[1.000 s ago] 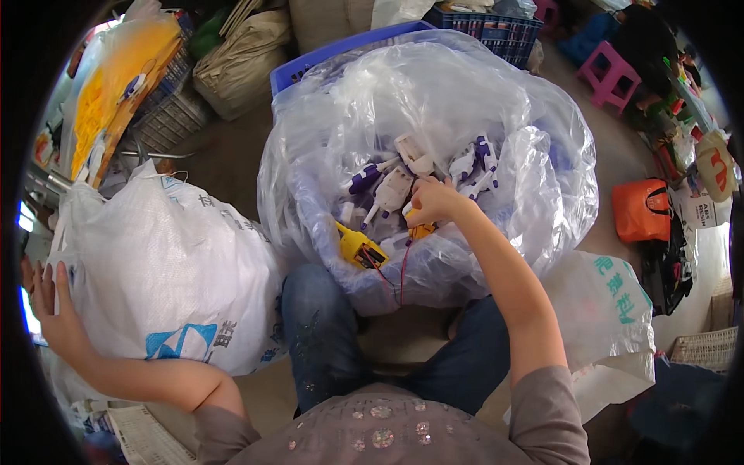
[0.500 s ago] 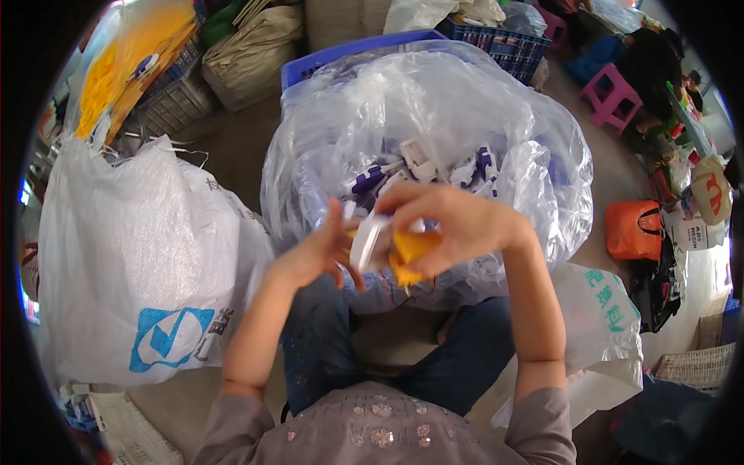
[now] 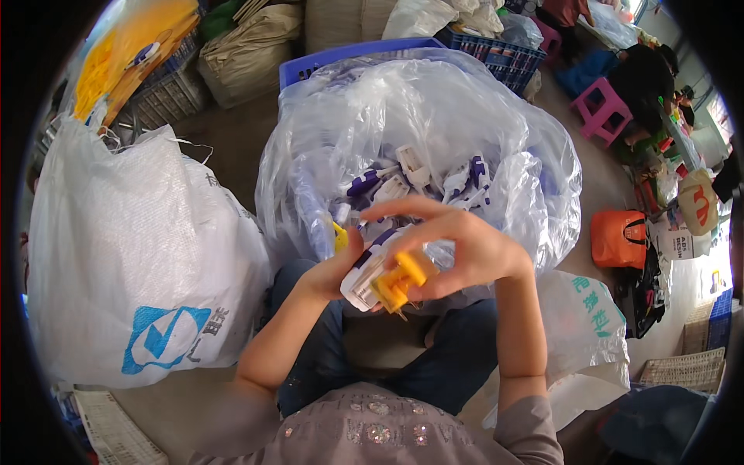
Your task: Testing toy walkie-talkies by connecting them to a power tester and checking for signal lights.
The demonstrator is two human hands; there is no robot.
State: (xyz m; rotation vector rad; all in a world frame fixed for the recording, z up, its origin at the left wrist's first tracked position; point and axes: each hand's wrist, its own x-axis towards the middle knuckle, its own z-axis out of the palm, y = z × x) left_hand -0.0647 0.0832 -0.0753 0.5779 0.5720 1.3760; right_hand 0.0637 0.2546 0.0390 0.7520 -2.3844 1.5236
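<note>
My left hand (image 3: 335,270) is closed on a white and purple plastic toy part (image 3: 361,284), held tilted in front of my lap. Against its right side sits a yellow plastic piece (image 3: 398,284), pinched by my right hand (image 3: 469,244), whose index finger reaches over the top. Whether the two pieces are joined or only touching, I cannot tell. A small yellow bit (image 3: 339,237) shows just beyond my left hand. Behind both hands, a clear plastic bag (image 3: 418,97) lies open, with several similar white and purple parts (image 3: 415,167) inside.
A blue crate (image 3: 298,71) surrounds the bag's far side. At left stands a big white woven sack (image 3: 139,256); a pale plastic sack (image 3: 585,325) lies at right. Farther right are an orange bag (image 3: 618,239) and a pink stool (image 3: 603,112), with people beyond.
The white part has turned, now showing its purple side, and come lower toward my lap. My left fingers have closed from spread to gripping it. The yellow piece has moved slightly down.
</note>
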